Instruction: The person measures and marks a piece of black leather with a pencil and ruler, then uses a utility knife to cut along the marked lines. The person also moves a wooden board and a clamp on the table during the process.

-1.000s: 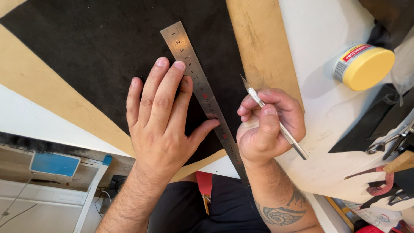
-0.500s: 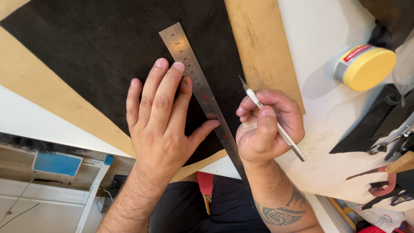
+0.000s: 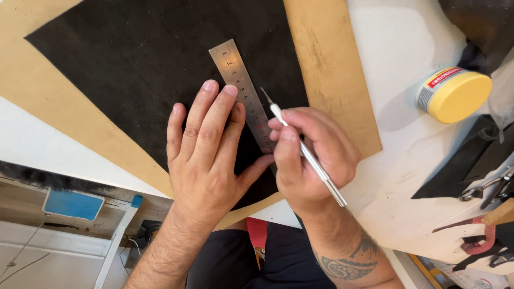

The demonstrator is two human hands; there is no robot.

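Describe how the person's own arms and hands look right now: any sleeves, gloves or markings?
Both hands, left hand and right hand, are bare: no gloves, rings or watch visible. Both forearms are uncovered, with no sleeves in view. The right forearm carries a dark patterned tattoo with curved, spiral-like shapes.

I see the black sheet (image 3: 134, 75) lying flat on the brown board (image 3: 332, 80), open across its upper and left area; a hand can pass there unobstructed. The steel ruler (image 3: 241, 91) runs diagonally across the sheet and forms a low barrier. My left hand (image 3: 206, 160) covers the ruler's near end and the sheet beside it. My right hand (image 3: 313, 155) sits just right of the ruler with the craft knife (image 3: 305, 152), its blade tip close to the ruler edge. The board's right strip is free. Beyond it, the yellow-lidded jar (image 3: 455, 93) lies on the white table (image 3: 391, 48). Tools (image 3: 490, 187) and dark scraps crowd the far right.
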